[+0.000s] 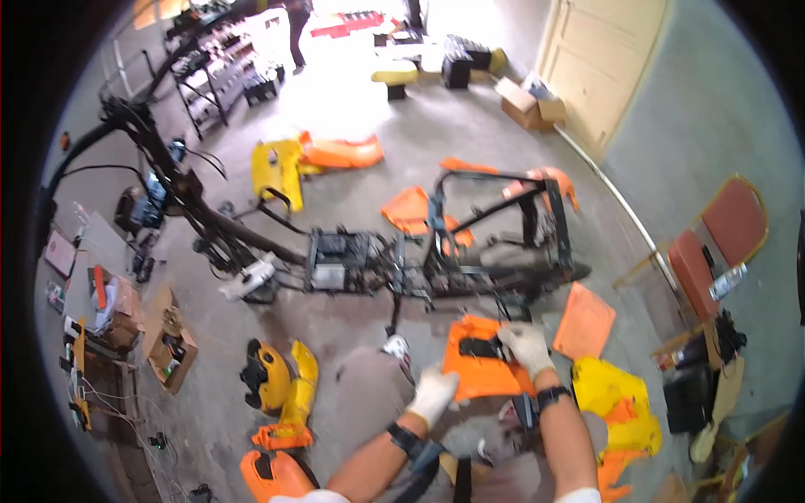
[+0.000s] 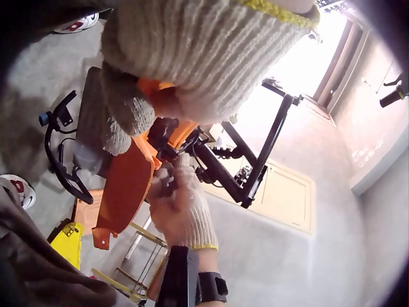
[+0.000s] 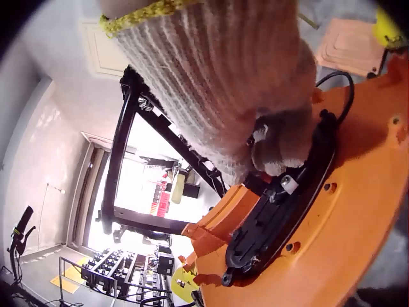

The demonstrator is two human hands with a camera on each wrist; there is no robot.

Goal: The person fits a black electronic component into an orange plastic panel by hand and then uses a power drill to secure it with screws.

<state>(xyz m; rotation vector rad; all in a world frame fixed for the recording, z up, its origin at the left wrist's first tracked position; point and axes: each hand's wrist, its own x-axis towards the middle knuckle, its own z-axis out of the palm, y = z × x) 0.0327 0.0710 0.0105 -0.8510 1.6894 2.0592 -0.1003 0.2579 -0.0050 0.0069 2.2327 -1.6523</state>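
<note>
An orange plastic body panel (image 1: 478,381) is held above the person's lap in the head view. The gloved left hand (image 1: 433,396) grips its left edge, the fingers bent round it in the left wrist view. Along the panel's inner face lies a long black plastic fitting (image 3: 281,220) with a cable (image 3: 351,96) looping from one end. The gloved right hand (image 1: 527,348) pinches this fitting near a small metal clip (image 3: 289,184), fingertips bent down onto it. The glove hides part of the fitting. Screw holes (image 3: 293,247) show in the panel beside it.
A bare black scooter frame (image 1: 402,268) stands just ahead. On the floor lie a flat orange panel (image 1: 584,323), yellow panels (image 1: 616,402) at right, and yellow and orange parts (image 1: 299,386) at left. An open cardboard box (image 1: 170,344) and a red chair (image 1: 696,268) flank the area.
</note>
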